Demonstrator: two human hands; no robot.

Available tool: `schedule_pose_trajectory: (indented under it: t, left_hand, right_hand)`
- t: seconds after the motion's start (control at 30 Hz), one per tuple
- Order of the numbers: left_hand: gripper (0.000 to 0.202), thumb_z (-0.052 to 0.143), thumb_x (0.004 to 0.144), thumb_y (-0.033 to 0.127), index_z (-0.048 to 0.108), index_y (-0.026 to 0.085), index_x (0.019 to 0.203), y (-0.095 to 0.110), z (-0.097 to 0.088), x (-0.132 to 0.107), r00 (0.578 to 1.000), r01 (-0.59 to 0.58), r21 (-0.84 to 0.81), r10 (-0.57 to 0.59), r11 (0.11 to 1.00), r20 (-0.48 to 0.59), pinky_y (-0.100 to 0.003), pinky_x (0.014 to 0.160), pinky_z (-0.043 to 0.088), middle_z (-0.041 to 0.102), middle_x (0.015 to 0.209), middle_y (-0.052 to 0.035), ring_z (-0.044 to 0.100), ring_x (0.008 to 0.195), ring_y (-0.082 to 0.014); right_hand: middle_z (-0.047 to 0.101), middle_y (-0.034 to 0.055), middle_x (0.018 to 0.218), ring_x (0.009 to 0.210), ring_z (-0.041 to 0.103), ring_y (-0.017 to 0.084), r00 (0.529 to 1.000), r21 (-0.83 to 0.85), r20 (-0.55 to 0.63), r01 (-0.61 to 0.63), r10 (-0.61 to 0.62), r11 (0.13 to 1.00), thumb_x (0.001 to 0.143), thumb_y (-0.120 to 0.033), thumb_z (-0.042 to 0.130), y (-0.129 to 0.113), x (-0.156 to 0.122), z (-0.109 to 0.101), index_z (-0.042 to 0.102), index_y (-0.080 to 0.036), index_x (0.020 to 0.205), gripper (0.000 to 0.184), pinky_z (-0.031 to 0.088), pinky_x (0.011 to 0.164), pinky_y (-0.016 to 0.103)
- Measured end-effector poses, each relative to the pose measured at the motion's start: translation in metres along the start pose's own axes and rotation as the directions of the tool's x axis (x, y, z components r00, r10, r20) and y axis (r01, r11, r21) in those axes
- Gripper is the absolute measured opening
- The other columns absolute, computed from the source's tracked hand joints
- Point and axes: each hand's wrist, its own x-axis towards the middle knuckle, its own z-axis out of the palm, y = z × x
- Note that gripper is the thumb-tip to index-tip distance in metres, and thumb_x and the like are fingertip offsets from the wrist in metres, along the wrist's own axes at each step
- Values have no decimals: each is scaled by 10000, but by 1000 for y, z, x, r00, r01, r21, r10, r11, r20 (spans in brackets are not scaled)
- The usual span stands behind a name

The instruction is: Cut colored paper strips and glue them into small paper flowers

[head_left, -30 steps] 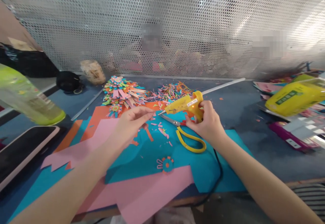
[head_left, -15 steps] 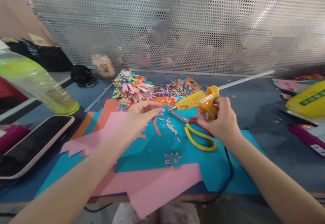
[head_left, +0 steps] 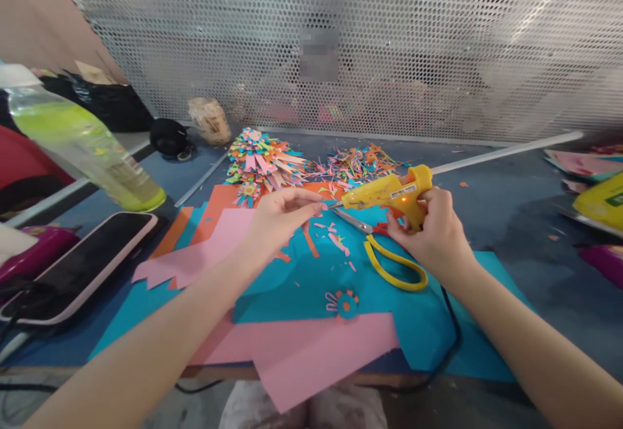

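Note:
My right hand (head_left: 435,237) grips the handle of a yellow glue gun (head_left: 387,193), whose nozzle points left at my left hand's fingertips. My left hand (head_left: 280,218) pinches a tiny pink paper scrap (head_left: 322,206) right at the nozzle tip. Below them lie yellow-handled scissors (head_left: 389,260) on a teal paper sheet (head_left: 311,280). A small teal and orange paper flower (head_left: 344,303) lies nearer to me. Pink paper sheets (head_left: 311,351) overlap the teal one.
A pile of finished paper flowers (head_left: 260,166) and paper trimmings (head_left: 357,164) lies at the back. A green bottle (head_left: 82,147) and a phone (head_left: 82,263) are at the left. A perforated metal screen (head_left: 341,46) closes the back. The glue gun's black cord (head_left: 450,331) runs off the front edge.
The view has shifted, so everything sits further right and lower. My left fingertips have closed in on the glue gun's nozzle. The right hand's grip is unchanged.

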Motion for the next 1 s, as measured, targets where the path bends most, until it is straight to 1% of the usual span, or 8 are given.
schedule_pose_trajectory:
  t: [0.17,0.27,0.37,0.57,0.8,1.0]
  left_hand:
    - [209,653,653,312,651,168,803,1,-1,-1,1000,-20,20,20,1000,-3,-203,474,398,638,665,-15,519,496,-75]
    - [209,653,652,311,652,171,807,0,-1,0,1000,-31,31,31,999,-3,-199,481,400,638,669,-16,532,526,-84]
    - [194,648,656,301,648,169,798,-1,-1,1,1000,-29,31,29,999,-2,-199,487,405,635,664,-14,524,516,-80]
    - [199,637,660,293,648,170,815,0,-2,0,1000,-28,51,28,998,5,-186,440,375,627,664,-21,524,524,-88]
    - [197,650,654,301,649,177,807,-1,-2,0,1000,-31,37,31,999,0,-195,478,391,628,660,-12,526,525,-84]
    - [196,652,656,304,654,179,808,0,-2,0,999,-44,26,44,999,-9,-196,496,397,624,660,-9,523,539,-82]
  right_hand:
    - [562,40,738,504,563,157,1000,-10,-5,13,-13,1000,712,-392,579,1,0,1,358,-223,839,306,445,426,287]
    - [558,38,730,504,564,160,1000,-10,10,11,-11,1000,711,-380,582,1,0,1,349,-221,841,310,449,433,294]
    - [552,40,724,493,559,157,1000,-10,21,20,-19,1000,715,-364,579,1,0,1,344,-216,843,305,443,424,288]
    - [542,31,727,478,543,142,999,-19,31,36,-35,999,727,-333,571,0,0,1,334,-219,851,291,432,421,274]
    - [540,40,763,504,540,145,998,-55,22,55,-54,997,735,-346,564,0,-1,1,345,-226,860,279,416,423,269]
    - [537,40,791,501,530,128,997,-94,21,76,-75,993,729,-343,550,2,1,3,355,-210,856,268,404,445,256]
